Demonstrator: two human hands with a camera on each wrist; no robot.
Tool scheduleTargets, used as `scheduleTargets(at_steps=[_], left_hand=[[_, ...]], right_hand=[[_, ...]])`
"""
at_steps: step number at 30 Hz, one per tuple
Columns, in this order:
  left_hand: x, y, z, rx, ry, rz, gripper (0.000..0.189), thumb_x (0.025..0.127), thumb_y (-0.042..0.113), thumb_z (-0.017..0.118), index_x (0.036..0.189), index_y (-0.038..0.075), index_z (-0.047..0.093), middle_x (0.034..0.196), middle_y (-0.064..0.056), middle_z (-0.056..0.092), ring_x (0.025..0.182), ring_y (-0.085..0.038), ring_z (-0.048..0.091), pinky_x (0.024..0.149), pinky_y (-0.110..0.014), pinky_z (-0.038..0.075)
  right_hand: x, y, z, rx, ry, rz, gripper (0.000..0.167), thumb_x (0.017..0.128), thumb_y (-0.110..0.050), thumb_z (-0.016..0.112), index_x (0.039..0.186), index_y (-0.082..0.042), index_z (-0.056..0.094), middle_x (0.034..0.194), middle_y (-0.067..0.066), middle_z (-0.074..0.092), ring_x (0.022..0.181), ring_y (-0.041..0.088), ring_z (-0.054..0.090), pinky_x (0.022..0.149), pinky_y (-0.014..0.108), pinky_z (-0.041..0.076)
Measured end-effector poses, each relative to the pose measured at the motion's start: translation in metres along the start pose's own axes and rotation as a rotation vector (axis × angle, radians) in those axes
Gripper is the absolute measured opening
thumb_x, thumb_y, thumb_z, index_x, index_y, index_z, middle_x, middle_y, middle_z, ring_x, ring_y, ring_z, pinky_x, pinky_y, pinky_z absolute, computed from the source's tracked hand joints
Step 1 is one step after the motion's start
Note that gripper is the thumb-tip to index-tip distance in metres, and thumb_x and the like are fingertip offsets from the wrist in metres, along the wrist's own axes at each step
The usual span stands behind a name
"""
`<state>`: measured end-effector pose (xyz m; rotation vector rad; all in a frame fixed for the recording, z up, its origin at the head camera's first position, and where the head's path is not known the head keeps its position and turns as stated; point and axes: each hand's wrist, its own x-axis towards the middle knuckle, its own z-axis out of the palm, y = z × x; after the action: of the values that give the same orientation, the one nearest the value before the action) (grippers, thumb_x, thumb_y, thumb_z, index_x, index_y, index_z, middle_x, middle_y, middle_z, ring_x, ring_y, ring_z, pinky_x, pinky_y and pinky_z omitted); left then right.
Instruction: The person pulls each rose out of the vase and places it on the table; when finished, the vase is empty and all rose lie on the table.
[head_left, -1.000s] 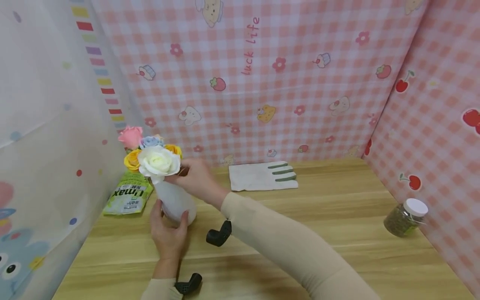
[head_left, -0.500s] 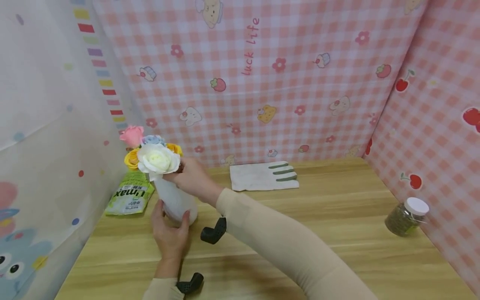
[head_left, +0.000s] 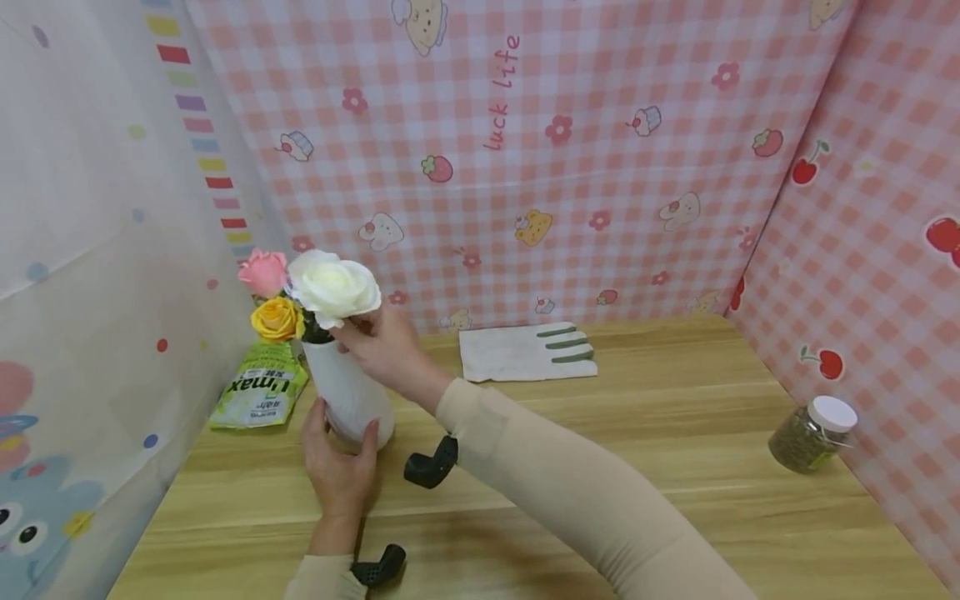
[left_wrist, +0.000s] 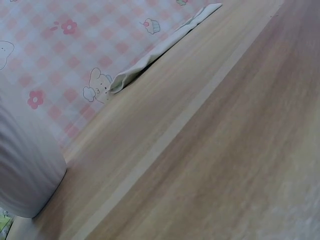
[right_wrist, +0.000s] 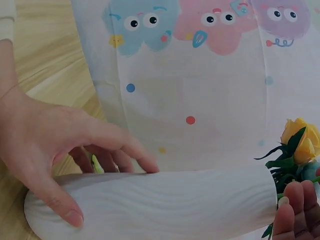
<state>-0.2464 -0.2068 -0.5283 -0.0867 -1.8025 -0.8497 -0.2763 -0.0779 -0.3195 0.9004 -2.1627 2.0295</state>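
A white ribbed vase point(head_left: 348, 400) stands on the wooden table at the left. My left hand point(head_left: 341, 475) grips its lower part, fingers on one side and thumb on the other. Just above the vase's mouth, my right hand point(head_left: 390, 346) pinches a white artificial rose point(head_left: 336, 287) below its bloom. A pink rose point(head_left: 264, 272) and a yellow rose point(head_left: 277, 318) lean out of the mouth to the left. In the right wrist view, the fingertips of my right hand point(right_wrist: 300, 210) are beside the rim, with a green stem and a yellow rose point(right_wrist: 300, 140) near them.
A green snack bag point(head_left: 262, 387) lies left of the vase, by the white side cloth. Against the checked back cloth lies a white glove with green-edged fingers point(head_left: 525, 352). A white-lidded jar point(head_left: 812, 435) with dark contents is at the far right.
My right hand has raised the white rose and shifted it slightly right. It now covers the blue and right-hand yellow roses, and the vase's rim shows. My left hand stays on the vase.
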Motion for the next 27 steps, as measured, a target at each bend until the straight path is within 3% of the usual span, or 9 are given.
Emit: scheduleTargets(at_steps=[4, 10, 17, 27], left_hand=[[0.0001, 0.0007, -0.0011, 0.009, -0.009, -0.003, 0.081, 0.069, 0.017, 0.083, 0.139, 0.001, 0.046, 0.135, -0.017, 0.052, 0.118, -0.035, 0.051, 0.087, -0.049, 0.048], [0.0008, 0.0026, -0.0017, 0.009, -0.006, -0.005, 0.081, 0.069, 0.018, 0.083, 0.139, 0.001, 0.046, 0.135, -0.018, 0.052, 0.118, -0.035, 0.051, 0.092, -0.041, 0.047], [0.0007, 0.0043, -0.0017, 0.002, -0.009, -0.019, 0.082, 0.068, 0.016, 0.084, 0.139, 0.001, 0.046, 0.134, -0.018, 0.052, 0.118, -0.034, 0.051, 0.085, -0.053, 0.047], [0.0002, 0.0018, -0.0013, -0.002, 0.01, -0.02, 0.085, 0.063, 0.015, 0.088, 0.137, 0.001, 0.048, 0.133, -0.019, 0.053, 0.116, -0.035, 0.052, 0.087, -0.04, 0.047]], right_hand=[[-0.0008, 0.0023, -0.0008, -0.121, 0.03, -0.051, 0.038, 0.09, -0.006, 0.065, 0.127, -0.006, 0.056, 0.11, 0.007, 0.065, 0.09, 0.01, 0.063, 0.074, 0.018, 0.053], [-0.0004, 0.0038, -0.0005, -0.227, 0.037, -0.076, 0.053, 0.086, -0.006, 0.071, 0.134, -0.009, 0.05, 0.12, 0.008, 0.062, 0.093, 0.009, 0.062, 0.071, 0.016, 0.052], [-0.0008, 0.0081, -0.004, -0.363, 0.047, -0.048, 0.043, 0.086, -0.016, 0.073, 0.127, -0.012, 0.06, 0.121, 0.002, 0.065, 0.105, 0.007, 0.06, 0.074, 0.012, 0.049], [-0.0037, 0.0063, -0.0099, -0.292, 0.043, -0.057, 0.038, 0.089, -0.015, 0.069, 0.126, -0.012, 0.059, 0.118, 0.003, 0.065, 0.108, 0.008, 0.059, 0.086, 0.019, 0.049]])
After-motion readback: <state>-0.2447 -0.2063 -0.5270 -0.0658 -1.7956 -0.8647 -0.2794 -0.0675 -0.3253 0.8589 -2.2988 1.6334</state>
